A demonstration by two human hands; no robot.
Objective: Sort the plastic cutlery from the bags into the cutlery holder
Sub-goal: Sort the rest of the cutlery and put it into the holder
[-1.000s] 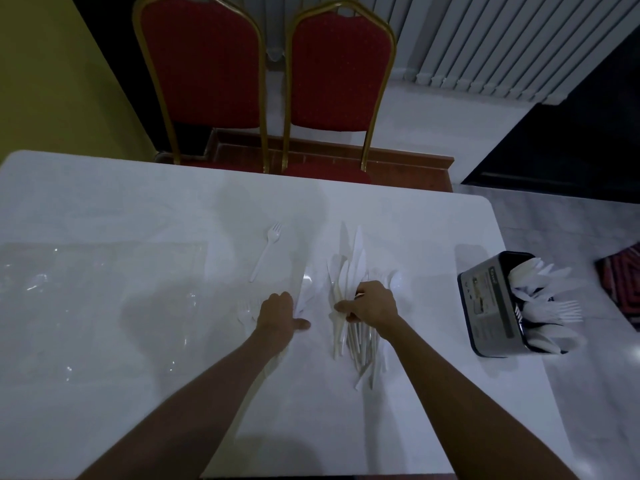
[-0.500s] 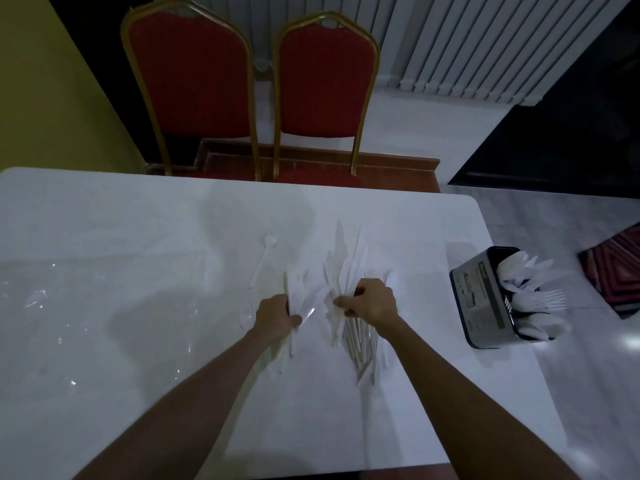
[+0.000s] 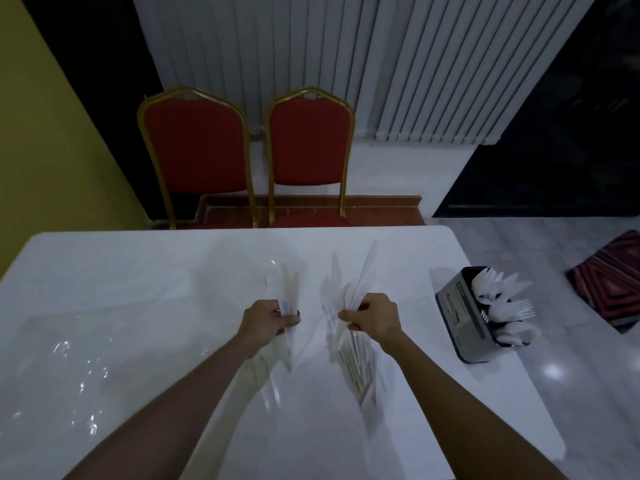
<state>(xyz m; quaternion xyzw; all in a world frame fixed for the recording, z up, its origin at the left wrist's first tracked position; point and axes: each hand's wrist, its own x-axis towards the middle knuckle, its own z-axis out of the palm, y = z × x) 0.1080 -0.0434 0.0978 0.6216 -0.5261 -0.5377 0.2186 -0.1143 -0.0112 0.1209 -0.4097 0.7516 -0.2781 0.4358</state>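
The smaller bunch of white plastic cutlery (image 3: 290,299) is clamped in our left hand (image 3: 266,320), the larger bunch (image 3: 348,303) in our right hand (image 3: 375,318), both over the white table (image 3: 138,271). We should level the handles, then carry each right to the dark box-shaped cutlery holder (image 3: 460,318).

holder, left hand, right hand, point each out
holder (image 3: 459,320), head view, grey side wall
left hand (image 3: 265,318), head view, back of hand, gripping cutlery (image 3: 288,289)
right hand (image 3: 375,315), head view, back of hand, gripping cutlery
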